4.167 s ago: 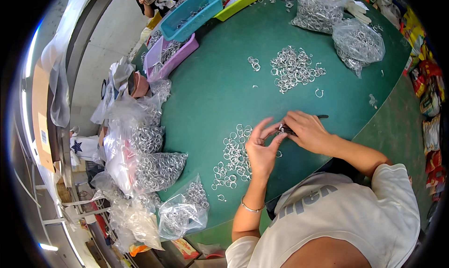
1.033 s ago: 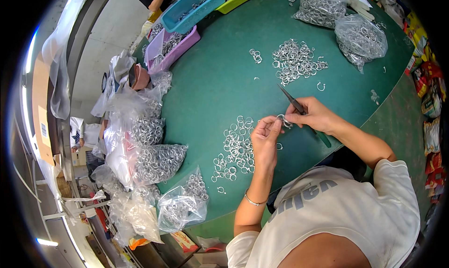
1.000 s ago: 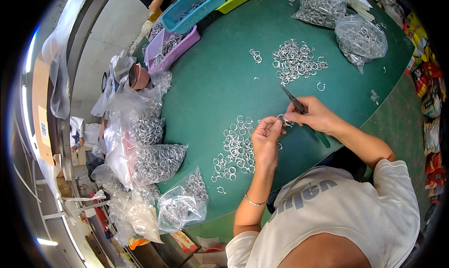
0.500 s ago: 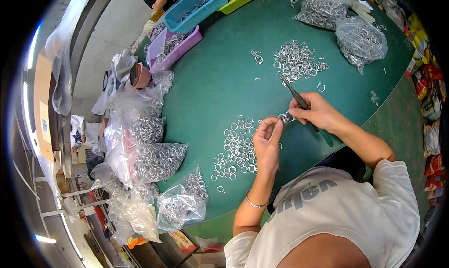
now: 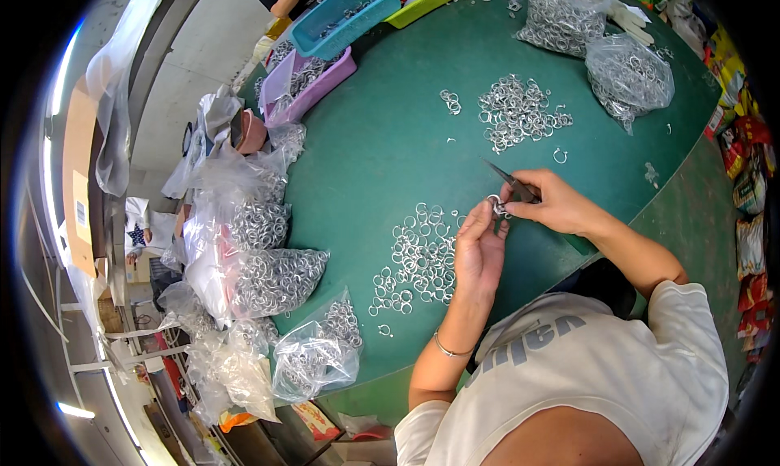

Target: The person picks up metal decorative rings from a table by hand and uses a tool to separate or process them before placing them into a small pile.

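The ring work (image 5: 498, 209) is between the two hands, at the meeting fingertips, above the table (image 5: 366, 157). The left hand (image 5: 478, 259) pinches it between thumb and fingers from the near left side, palm partly turned up. The right hand (image 5: 552, 202) is closed around the tool (image 5: 510, 178), with its thumb and fingertips brought up to the ring work; whether they grip it as well cannot be told. The ring work is bright silver metal, thin and round in outline, with an open centre visible at its upper part; the lower part is crowded by fingertips, and the count of rings there cannot be confirmed. The tool is dark, slender and tapered, its point directed away and to the left, past the fingertips. Just left of the left hand lies the near pile (image 5: 424, 255), loose silver rings, some overlapping, spread out toward its lower end. Beyond both hands lies the far pile (image 5: 520, 112), more closely heaped, of similar silver pieces. One open ring (image 5: 560, 156) lies apart, between the far pile and the right hand.
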`<state>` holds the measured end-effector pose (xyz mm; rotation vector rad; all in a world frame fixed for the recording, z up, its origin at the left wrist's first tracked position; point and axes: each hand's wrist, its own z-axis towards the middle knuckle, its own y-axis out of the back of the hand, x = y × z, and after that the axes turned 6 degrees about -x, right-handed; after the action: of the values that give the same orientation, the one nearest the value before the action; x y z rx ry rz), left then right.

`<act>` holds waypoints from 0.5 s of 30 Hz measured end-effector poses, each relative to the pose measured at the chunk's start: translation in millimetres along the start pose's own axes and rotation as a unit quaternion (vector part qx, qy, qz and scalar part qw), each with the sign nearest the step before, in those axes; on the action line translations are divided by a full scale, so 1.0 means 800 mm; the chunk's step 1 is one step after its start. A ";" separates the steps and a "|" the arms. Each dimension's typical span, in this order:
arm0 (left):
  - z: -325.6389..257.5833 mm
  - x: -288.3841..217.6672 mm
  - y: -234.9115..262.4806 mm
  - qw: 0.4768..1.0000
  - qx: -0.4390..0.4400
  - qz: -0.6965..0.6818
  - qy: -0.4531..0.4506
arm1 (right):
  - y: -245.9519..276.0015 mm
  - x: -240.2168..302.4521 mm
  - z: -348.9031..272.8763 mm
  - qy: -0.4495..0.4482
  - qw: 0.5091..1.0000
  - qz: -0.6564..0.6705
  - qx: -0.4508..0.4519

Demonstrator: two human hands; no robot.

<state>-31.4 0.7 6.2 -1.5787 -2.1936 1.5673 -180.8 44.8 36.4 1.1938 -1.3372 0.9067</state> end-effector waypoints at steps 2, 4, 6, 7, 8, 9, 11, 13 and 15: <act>0.002 0.001 0.001 1.000 -0.014 -0.004 -0.007 | 0.002 0.009 -0.003 0.013 1.000 0.017 -0.007; 0.003 0.002 0.000 1.000 0.011 -0.012 0.020 | 0.002 0.020 -0.006 0.035 0.999 0.001 -0.021; 0.005 0.003 0.002 0.999 0.031 -0.009 0.039 | -0.001 0.019 -0.003 0.069 0.997 0.004 -0.018; 0.006 0.004 0.005 0.998 0.039 -0.001 0.045 | -0.001 0.018 -0.002 0.086 0.996 0.005 -0.016; 0.007 0.004 0.007 0.998 0.046 0.006 0.050 | 0.000 0.018 -0.001 0.083 0.996 -0.007 -0.011; 0.005 0.004 0.006 0.997 0.051 0.036 0.037 | 0.004 0.017 0.001 0.080 0.997 -0.020 -0.006; -0.004 0.002 0.000 0.994 0.061 0.094 0.009 | 0.006 0.015 0.002 0.070 0.997 -0.033 -0.010; -0.015 -0.004 -0.018 0.987 0.042 0.150 -0.023 | 0.007 0.014 0.001 0.056 0.997 -0.035 -0.028; -0.019 -0.007 -0.020 0.955 0.028 0.271 -0.119 | 0.007 0.015 0.000 0.036 0.999 -0.017 -0.022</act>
<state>-32.0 7.3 27.8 -2.2120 -1.8780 2.0240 -185.6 44.0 48.9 1.1363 -1.2704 0.8833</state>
